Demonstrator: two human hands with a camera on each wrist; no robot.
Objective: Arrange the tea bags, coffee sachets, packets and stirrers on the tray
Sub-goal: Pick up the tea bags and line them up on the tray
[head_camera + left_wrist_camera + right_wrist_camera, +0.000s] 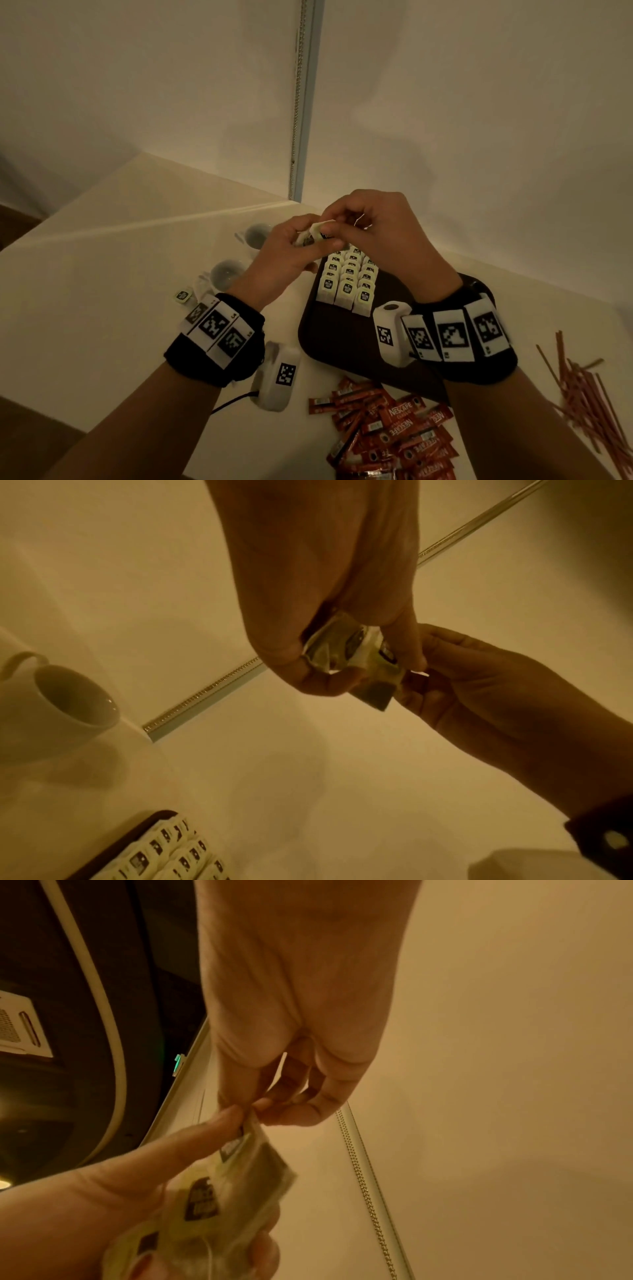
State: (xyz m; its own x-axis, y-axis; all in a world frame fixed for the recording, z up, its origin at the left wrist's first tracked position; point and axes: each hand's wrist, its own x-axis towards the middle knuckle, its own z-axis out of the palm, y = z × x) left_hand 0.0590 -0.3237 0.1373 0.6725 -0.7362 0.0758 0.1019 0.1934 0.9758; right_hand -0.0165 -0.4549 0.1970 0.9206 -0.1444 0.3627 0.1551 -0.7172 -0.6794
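Note:
Both hands are raised over the far end of the dark brown tray (pixel 342 339). My left hand (pixel 305 245) grips a small bunch of pale tea bags (pixel 317 233), also seen in the left wrist view as tea bags (pixel 349 653) and in the right wrist view as tea bags (pixel 240 1177). My right hand (pixel 346 231) pinches the top edge of one bag in that bunch with thumb and fingertips (pixel 263 1104). Rows of tea bags (pixel 349 281) stand on the tray's far part. Red coffee sachets (pixel 394 431) lie heaped on the table in front of the tray. Stirrers (pixel 582 387) lie at the right.
Two white cups (pixel 257 234) (pixel 227 274) stand left of the tray, one of them the cup (pixel 68 702) in the left wrist view. A loose tea bag (pixel 182 295) lies beside them. The wall and a blind chain (pixel 298 102) rise behind the table.

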